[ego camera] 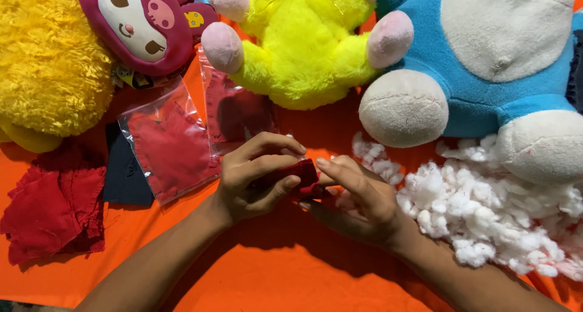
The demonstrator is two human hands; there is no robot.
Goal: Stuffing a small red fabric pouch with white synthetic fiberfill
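Dark red fabric piece (296, 174) between two hands.
Left hand (255, 178) and right hand (358, 200) both have their grip clamped on it, near the middle of the orange bench (273, 275), beside white stuffing (486, 209).

The cloth (291, 269) over the counter is plain orange. The small piece (302, 173) in the fingers is dark red, like the felt stack (51, 212) and the felt in two clear bags (170, 145). The stuffing (486, 209) is white. One plush (303, 45) is yellow with pink paws, another (486, 51) blue with off-white belly and feet, a third (45, 63) shaggy yellow. The doll head (143, 20) is magenta with a cream face.
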